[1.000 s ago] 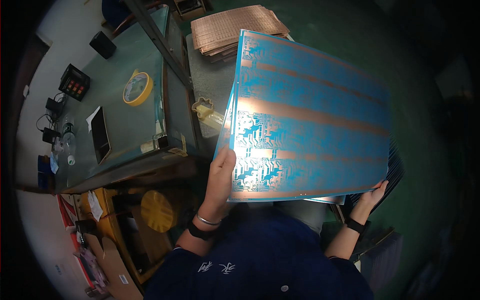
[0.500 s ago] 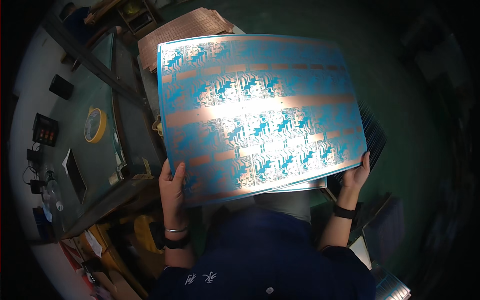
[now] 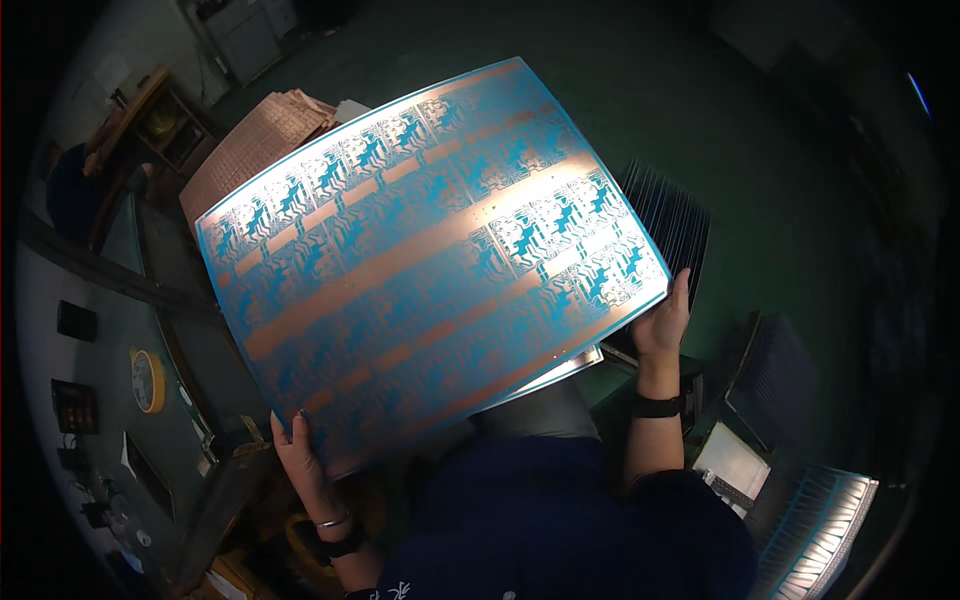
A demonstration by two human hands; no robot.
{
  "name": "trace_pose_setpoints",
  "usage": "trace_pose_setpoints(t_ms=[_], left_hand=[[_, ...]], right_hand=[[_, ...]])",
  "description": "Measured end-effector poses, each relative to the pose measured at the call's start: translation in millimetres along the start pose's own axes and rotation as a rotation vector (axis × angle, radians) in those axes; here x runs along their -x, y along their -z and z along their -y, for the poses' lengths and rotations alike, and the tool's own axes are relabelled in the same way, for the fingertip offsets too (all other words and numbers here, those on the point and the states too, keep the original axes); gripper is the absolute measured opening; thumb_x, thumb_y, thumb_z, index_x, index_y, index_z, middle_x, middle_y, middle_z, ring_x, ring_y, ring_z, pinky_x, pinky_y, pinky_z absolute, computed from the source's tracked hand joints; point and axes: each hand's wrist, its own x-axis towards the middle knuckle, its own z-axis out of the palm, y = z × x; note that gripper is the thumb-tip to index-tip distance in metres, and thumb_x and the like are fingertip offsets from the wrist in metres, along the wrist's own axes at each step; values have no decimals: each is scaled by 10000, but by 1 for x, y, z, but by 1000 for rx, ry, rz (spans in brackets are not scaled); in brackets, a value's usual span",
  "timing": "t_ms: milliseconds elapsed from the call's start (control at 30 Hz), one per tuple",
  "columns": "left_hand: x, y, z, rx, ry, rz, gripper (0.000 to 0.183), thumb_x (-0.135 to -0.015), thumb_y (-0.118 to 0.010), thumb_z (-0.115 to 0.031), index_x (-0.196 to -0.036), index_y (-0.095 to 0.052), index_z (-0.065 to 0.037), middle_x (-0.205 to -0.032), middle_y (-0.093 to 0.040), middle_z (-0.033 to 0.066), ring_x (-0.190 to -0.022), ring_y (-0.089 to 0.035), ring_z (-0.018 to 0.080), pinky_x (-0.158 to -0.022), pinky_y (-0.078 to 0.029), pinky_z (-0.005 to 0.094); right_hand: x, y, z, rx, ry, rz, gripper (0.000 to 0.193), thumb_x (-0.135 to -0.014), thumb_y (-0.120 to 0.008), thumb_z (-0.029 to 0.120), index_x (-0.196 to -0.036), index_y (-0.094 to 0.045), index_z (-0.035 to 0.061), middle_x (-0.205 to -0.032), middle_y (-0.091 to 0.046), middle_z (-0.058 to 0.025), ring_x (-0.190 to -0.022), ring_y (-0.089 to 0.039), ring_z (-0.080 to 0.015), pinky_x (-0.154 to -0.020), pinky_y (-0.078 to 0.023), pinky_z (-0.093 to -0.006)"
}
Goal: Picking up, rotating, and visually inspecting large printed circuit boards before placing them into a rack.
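Note:
A large circuit board panel, copper with blue circuit patterning, is held up in front of me, tilted with its right end higher. My left hand grips its lower left corner, thumb on the near face. At the lower right corner my right hand is closed round the edge, most of its fingers behind the panel. Bright glare lies across the upper left and right parts of the panel. Below its lower edge, over my lap, a strip of another pale sheet shows.
A stack of copper-coloured sheets stands behind the panel. Dark upright slats form a rack beyond my right hand. Patterned panels are piled at lower right. A workbench at left bears a yellow tape roll. A person is at far left.
The panel has swung left and down at its left end, tilting counter-clockwise, with both hands still on it. The view has turned rightward, bringing the pile at lower right further into sight.

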Motion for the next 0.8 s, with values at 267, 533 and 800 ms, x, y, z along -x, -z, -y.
trace_pose_setpoints(t_ms=[267,533,800], left_hand=[[-1,2,0,-99,40,-36,757,-876,-612,-225,-1418,-140,14,-993,-547,32,-871,-512,91,-813,-413,242],[1,0,-15,9,0,234,558,-936,-486,-308,-1362,-294,-4,-1075,-556,55,-962,-536,120,-844,-450,274],[1,-79,-12,728,-3,346,463,-941,-430,-388,-1272,-403,-66,-1283,-446,92,-1164,-416,211,-1000,-342,389]], right_hand=[[-2,-6,20,-105,-66,28,664,-950,-289,478,-1241,-419,-104,-1204,-534,-204,-1115,-519,-286,-960,-395,-382],[9,20,65,294,-358,197,656,-767,-651,201,-1260,-373,-130,-1194,-530,-211,-1013,-580,-230,-871,-468,-319],[24,6,11,22,-300,159,600,-821,-599,128,-1311,-312,-66,-1221,-510,-171,-1067,-553,-232,-907,-457,-326]])
